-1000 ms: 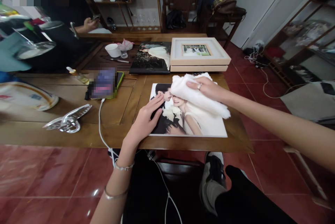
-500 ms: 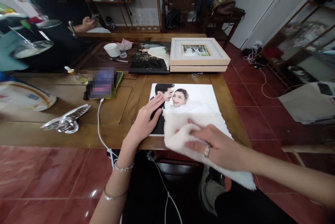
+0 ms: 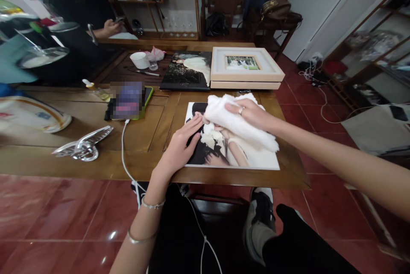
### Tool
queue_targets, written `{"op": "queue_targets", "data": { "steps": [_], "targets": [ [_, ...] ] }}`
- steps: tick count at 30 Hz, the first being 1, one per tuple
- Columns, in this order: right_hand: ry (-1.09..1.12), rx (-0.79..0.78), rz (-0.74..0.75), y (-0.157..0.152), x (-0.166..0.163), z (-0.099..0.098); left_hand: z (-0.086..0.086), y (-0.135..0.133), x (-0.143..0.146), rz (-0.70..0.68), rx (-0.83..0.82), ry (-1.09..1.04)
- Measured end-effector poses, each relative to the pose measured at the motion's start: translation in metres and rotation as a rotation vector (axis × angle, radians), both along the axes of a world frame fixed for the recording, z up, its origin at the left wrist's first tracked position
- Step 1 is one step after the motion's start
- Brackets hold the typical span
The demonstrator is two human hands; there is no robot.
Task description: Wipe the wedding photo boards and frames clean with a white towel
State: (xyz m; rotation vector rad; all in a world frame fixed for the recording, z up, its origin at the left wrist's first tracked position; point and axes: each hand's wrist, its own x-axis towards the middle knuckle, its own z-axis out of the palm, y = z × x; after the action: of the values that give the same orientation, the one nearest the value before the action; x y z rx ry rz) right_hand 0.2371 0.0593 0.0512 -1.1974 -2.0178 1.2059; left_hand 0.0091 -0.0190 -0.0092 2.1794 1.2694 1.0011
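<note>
A large photo print (image 3: 243, 160) of a couple lies flat near the front edge of the wooden table. Flat on its left side rests my left hand (image 3: 184, 139), fingers stretched out and holding nothing. My right hand (image 3: 248, 113) grips a fluffy white cloth (image 3: 237, 126), pressed onto the upper right part of the print. The cloth covers much of the two faces in the picture. Part of the right hand's fingers is buried in the folds.
Behind the print stand stacked wooden photo frames (image 3: 246, 83) and a dark photo panel (image 3: 182, 75). To the left are a phone (image 3: 128, 101) on a white cable, a clear hair claw clip (image 3: 83, 143) and a dropper bottle (image 3: 98, 91). Across the table a person (image 3: 77, 9) holds a phone.
My right hand has moved the white cloth from the print's lower right up to its top, uncovering the lower part. My left hand has stayed on the print's left side.
</note>
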Motion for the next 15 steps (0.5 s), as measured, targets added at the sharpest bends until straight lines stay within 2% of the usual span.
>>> {"op": "queue_targets", "data": {
  "steps": [4,7,11,15],
  "targets": [
    [0.017,-0.037,-0.122,0.035,-0.008,-0.004,0.001,-0.001,0.0,0.005,-0.001,0.013],
    [0.041,-0.036,-0.119,0.036,-0.01,-0.005,0.001,-0.001,0.0,0.006,0.008,0.009],
    [0.016,-0.001,-0.017,0.0,-0.008,0.001,0.0,0.0,0.0,-0.002,0.006,-0.011],
    [-0.096,-0.087,0.071,-0.057,-0.002,0.008,-0.001,0.001,0.0,-0.008,0.008,-0.019]
  ]
}}
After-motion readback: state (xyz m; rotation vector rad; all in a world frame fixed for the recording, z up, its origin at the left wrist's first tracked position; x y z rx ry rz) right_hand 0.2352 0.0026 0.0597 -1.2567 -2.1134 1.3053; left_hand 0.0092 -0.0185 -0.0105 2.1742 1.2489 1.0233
